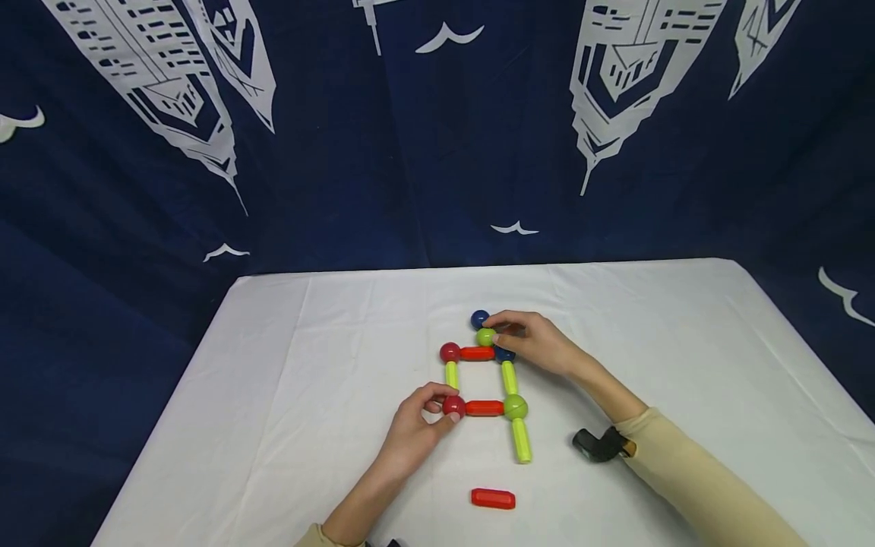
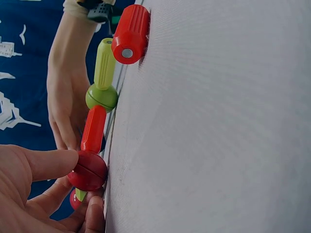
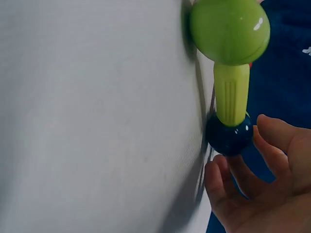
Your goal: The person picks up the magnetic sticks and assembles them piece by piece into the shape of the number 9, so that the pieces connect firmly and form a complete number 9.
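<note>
Lying apart: loose red rod (image 1: 493, 498), near table (image 1: 273, 395) edge.

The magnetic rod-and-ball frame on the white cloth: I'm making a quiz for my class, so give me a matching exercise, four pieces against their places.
Things:
1. loose red rod
2. red ball
3. small green ball
4. large green ball

Places:
A. pinched by the right hand
B. near right corner of the frame
C. alone, nearest the person
D. held by the left hand

Pairs: 1-C, 2-D, 3-A, 4-B
</note>
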`<state>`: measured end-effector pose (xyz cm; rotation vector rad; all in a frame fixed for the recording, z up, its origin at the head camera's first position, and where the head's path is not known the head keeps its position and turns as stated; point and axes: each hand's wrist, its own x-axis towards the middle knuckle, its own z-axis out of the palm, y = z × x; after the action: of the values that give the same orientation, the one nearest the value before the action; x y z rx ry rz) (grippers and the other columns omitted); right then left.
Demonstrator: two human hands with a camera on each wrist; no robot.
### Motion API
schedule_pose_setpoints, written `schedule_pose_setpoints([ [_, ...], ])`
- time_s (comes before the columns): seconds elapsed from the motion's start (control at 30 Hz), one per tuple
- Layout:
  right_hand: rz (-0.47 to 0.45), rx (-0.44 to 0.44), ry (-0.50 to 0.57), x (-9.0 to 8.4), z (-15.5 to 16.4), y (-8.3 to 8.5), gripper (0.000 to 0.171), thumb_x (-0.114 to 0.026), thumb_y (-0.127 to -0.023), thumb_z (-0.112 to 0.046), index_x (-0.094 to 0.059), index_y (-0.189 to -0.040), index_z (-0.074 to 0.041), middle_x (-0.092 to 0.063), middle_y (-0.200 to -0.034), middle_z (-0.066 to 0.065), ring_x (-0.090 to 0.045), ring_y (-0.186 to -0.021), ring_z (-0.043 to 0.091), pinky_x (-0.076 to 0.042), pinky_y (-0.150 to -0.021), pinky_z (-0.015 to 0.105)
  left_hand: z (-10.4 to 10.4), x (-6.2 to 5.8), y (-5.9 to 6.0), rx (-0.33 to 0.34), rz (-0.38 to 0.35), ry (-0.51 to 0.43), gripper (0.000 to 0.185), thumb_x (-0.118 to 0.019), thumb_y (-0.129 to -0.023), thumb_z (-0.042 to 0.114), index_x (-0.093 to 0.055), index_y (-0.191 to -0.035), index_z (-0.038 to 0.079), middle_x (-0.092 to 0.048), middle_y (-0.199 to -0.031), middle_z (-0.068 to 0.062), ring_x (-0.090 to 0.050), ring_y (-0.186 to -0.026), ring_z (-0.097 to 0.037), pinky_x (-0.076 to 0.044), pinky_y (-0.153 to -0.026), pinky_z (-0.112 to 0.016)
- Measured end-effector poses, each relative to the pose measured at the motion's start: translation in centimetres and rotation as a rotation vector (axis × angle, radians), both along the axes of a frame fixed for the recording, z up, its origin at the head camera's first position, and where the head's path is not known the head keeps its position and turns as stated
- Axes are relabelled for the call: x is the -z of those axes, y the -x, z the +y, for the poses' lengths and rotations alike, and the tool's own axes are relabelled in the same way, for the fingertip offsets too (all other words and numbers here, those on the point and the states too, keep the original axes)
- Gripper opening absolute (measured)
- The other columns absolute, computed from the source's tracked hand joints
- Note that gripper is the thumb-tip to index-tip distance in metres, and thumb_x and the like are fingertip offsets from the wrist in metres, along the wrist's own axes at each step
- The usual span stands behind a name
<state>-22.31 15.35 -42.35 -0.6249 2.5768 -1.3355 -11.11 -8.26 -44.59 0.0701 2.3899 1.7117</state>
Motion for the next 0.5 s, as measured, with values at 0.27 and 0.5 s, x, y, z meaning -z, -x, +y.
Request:
schedule_pose_setpoints([
  [0.27, -0.016, 0.022, -0.042, 0.3, -1.2, 0.9, 0.027, -0.068, -0.092, -0.011, -0.066, -0.119, -0.006, -0.065, -0.102, 0.004, -0.056, -0.088, 0.022, -0.049, -0.079, 0.034, -0.1, -0.1, 0.1, 0.002, 0.004, -0.007, 0.029, -0.071, -0.088, 0.006, -0.065, -0.116, 0.01, -0.057, -0.105, -0.002, -0.047, -0.096, -0.024, -0.044, -0.065, -0.027],
  [0.5, -0.023, 0.09, 0.005, 0.0, -0.9, 0.6, 0.035, -0.063, -0.096, -0.009, -0.058, -0.13, -0.002, -0.063, -0.118, 0.012, -0.06, -0.102, 0.026, -0.05, -0.089, 0.041, -0.1, 0.1, 0.2, 0.003, 0.004, 0.004, 0.028, -0.071, -0.088, 0.007, -0.066, -0.115, 0.012, -0.058, -0.104, -0.001, -0.048, -0.096, -0.022, -0.044, -0.071, -0.029],
])
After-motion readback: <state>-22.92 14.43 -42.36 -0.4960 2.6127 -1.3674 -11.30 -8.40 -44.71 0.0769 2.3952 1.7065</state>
